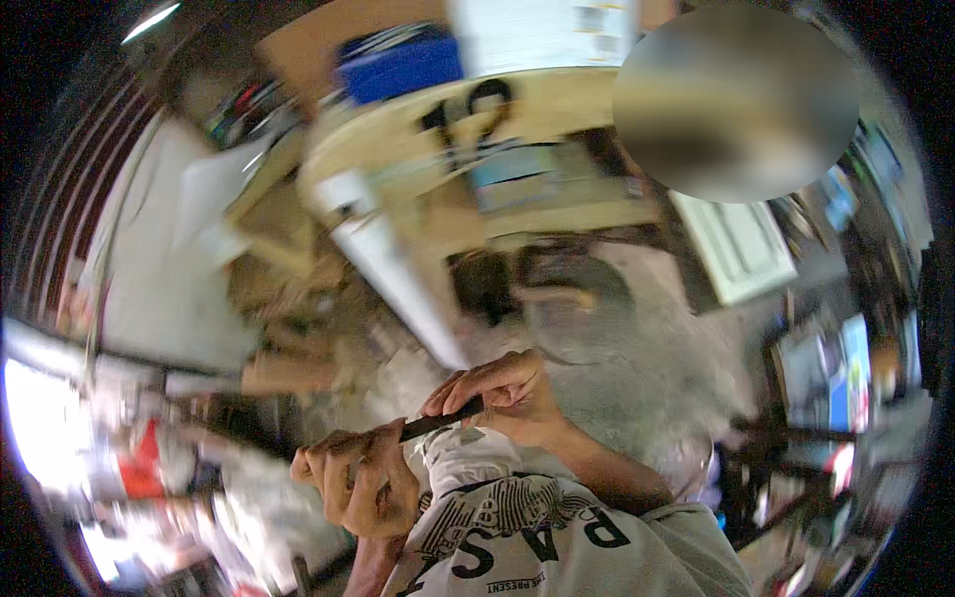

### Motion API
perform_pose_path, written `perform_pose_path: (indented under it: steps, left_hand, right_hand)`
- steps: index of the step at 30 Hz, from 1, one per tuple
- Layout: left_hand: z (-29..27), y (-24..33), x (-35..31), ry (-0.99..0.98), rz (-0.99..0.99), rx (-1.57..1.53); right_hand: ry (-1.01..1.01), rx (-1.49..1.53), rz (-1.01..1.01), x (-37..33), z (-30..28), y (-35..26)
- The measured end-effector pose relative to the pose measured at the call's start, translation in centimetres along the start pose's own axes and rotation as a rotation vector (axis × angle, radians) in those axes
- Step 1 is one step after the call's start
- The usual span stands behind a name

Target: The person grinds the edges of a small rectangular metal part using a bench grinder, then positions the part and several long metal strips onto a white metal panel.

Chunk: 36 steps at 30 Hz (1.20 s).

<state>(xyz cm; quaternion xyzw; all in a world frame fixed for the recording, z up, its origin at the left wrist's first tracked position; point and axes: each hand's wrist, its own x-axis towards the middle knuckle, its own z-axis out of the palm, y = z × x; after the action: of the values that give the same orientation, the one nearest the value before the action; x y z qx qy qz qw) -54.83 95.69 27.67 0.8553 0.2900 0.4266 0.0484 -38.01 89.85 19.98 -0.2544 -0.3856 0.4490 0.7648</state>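
Between the fingers of both hands runs a thin dark rod [441,422], slanting up from lower left to upper right. The left hand [360,481] has its fingers curled closed around the rod's lower end; the right hand [502,393] has its fingers pinched shut on the upper end. Just below the fingers lies a grey printed shirt [537,527]. Beyond the fingers stands a pale, blurred post [393,279]; the surroundings are too smeared to tell apart.

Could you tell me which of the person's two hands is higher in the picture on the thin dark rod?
The right hand is higher: it pinches the upper end of the dark rod, while the left hand grips the lower end, down near the printed shirt.
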Motion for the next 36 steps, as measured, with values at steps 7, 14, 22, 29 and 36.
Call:
perform_pose_path:
  steps: [7,14,22,29,36]
  left_hand:
    - [18.1,14.5,8.8,-0.186,0.645,-0.431]
    - [31.7,28.4,6.7,-0.838,0.797,-1.169]
    - [39.5,50.3,-4.2,-1.85,0.634,-1.136]
    - [49.5,72.3,-22.5,-2.195,1.038,-1.448]
    - [42.9,87.6,-47.8,-2.572,1.085,-1.353]
  right_hand:
    - [0.616,-0.352,-0.41,-9.5,-12.5,-14.5]
    - [1.373,-0.541,-0.699,-19.1,-15.3,-18.9]
    - [2.126,-0.593,-0.615,-31.9,-22.4,-29.9]
    - [2.765,-0.097,-0.884,-47.8,-17.8,-30.8]
    - [2.831,0.055,-1.42,-57.6,-11.0,-26.2]
